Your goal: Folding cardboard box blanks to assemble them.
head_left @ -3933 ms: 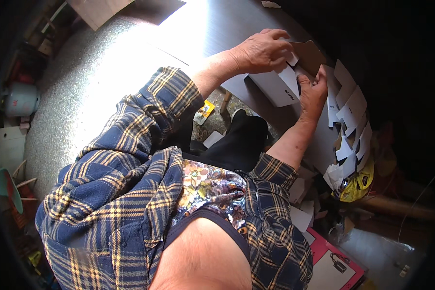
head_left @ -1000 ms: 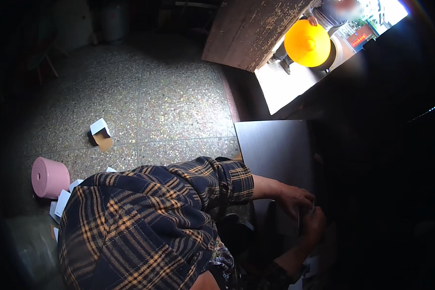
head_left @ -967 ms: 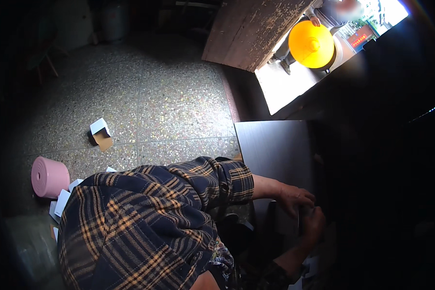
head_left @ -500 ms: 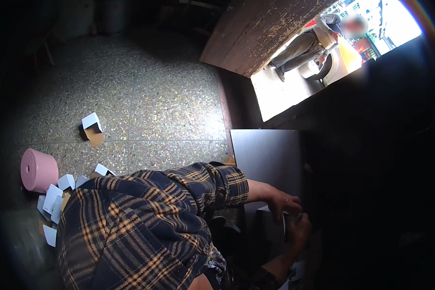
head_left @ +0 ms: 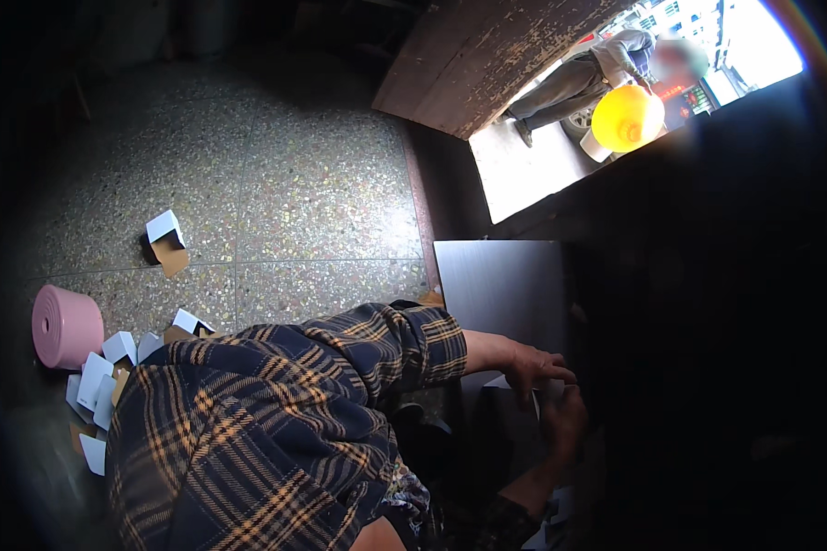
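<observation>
A white box [head_left: 498, 382], partly in shadow, stands on the dark grey table top in front of me. My left hand [head_left: 533, 365] lies over its top edge, the fingers bent around the rim. Against the opposite side, my right hand [head_left: 563, 422] is closed in dim light, its fingertips close to those of the left. Most of the box is hidden by the hands and the dark. Pale pieces [head_left: 560, 503], too dim to name, lie beside my right forearm.
The table [head_left: 501, 275] stands near a worn wooden door [head_left: 496, 64]. On the speckled floor are a pink roll [head_left: 68, 327], several small white boxes [head_left: 93, 379] and one open box [head_left: 165, 241]. Outside the doorway a person [head_left: 574, 78] holds a yellow bucket [head_left: 627, 119].
My left fingers have shifted slightly over the box and stretched a little; my right hand has moved slightly up. Outside, the yellow bucket has turned its round face into view.
</observation>
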`<state>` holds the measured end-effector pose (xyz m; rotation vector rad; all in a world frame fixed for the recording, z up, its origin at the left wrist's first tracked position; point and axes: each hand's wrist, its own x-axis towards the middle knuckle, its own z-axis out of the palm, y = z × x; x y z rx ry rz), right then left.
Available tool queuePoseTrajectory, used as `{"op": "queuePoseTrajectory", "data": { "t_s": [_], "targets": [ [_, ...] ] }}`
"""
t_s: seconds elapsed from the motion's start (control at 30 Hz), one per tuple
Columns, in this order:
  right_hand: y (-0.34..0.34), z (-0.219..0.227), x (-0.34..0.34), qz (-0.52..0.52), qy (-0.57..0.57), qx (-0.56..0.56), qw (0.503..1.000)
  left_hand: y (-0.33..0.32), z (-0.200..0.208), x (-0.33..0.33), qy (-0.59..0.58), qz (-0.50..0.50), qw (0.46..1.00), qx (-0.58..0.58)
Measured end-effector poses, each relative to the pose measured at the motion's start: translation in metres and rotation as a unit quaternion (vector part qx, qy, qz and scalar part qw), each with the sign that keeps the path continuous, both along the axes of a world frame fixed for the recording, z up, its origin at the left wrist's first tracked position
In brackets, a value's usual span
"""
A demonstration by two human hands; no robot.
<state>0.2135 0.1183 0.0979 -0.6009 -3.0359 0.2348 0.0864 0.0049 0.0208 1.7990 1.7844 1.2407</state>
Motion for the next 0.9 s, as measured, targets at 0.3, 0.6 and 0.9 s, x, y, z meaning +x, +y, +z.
{"op": "queuePoseTrajectory", "data": {
  "t_s": [0.3,0.6,0.9],
  "targets": [
    [0.047,-0.015,0.0,0.028,-0.018,-0.159,0.987,-0.001,0.006,0.001,-0.011,0.006,1.0,-0.021],
    [0.073,-0.012,0.003,0.114,-0.023,-0.23,0.966,0.021,-0.001,0.004,-0.004,0.009,0.998,-0.054],
    [0.076,-0.023,0.002,0.094,-0.01,-0.201,0.975,0.018,-0.006,0.004,-0.004,0.015,0.998,-0.069]
  ]
}}
